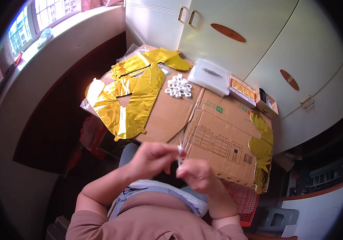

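Brown shirt (pixel 151 224) lies closest, at six o'clock. At ten o'clock sits big gold foil (pixel 143 104), overhanging the cardboard's left edge; a brushing forearm might drag it off. More foil lies at eleven. Toward seven, the left hand (pixel 151 161) pinches the top of a small white strip (pixel 180 149) between fingertips, near six o'clock. White rings (pixel 178 86) lie heaped at twelve; a knock could scatter them, as nothing fences them in. Toward five, the right hand (pixel 197 174) is curled, thumb uppermost, around the strip's lower end. With so little to grip, the strip could slip and fall toward the lap. A plastic packet (pixel 201 80) lies at one, cardboard (pixel 219 122) at three, a red basket (pixel 249 202) between four and five.
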The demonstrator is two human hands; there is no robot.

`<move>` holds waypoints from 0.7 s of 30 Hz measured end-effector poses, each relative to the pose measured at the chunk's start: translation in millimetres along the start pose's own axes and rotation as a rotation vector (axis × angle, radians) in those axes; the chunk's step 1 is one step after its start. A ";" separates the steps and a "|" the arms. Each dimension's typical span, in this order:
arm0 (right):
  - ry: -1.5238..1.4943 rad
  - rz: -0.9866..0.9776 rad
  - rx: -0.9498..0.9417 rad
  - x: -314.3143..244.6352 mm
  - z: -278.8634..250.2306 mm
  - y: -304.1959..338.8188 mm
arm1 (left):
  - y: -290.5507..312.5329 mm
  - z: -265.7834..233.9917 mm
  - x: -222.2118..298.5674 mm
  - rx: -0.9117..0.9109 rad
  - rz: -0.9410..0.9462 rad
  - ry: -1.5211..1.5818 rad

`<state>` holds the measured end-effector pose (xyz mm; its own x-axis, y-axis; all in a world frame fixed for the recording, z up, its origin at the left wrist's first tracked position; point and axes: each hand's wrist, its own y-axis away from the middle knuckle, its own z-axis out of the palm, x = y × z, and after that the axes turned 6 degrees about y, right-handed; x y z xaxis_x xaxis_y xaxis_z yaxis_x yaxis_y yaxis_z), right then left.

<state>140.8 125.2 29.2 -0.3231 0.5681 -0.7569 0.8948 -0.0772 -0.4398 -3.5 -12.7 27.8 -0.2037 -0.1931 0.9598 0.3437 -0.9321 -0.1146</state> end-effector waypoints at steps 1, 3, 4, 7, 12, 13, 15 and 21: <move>-0.128 0.013 0.105 2.0 -3.5 -1.9 | 6.2 5.4 -6.4 -0.028 -0.051 -0.115; 0.133 0.188 0.167 11.4 -20.7 -9.8 | 12.9 10.7 -4.3 -0.159 -0.101 -0.007; 0.008 0.220 0.146 24.2 -14.3 -4.2 | 10.3 10.0 1.8 -0.148 -0.192 0.129; -0.115 0.229 0.067 25.1 15.3 4.3 | -2.5 -2.7 -3.2 -0.064 -0.207 0.703; -0.157 0.135 0.273 28.9 -1.4 -5.9 | 0.7 4.1 -20.3 0.038 -0.210 -0.109; 0.062 0.181 0.262 29.5 -15.0 -10.5 | 4.7 5.8 -19.4 -0.113 -0.204 -0.045; -0.075 0.170 0.199 48.0 -5.8 -10.1 | 6.2 8.2 -8.5 -0.167 -0.300 0.331; 0.104 0.020 0.215 28.2 11.3 -6.6 | -10.8 1.1 -32.3 0.163 -0.147 0.341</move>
<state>122.3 132.5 5.3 -0.2629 0.6452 -0.7174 0.8107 -0.2554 -0.5268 0.3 4.0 -1.7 -0.5447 -0.1779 0.8195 0.4239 -0.9016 0.0860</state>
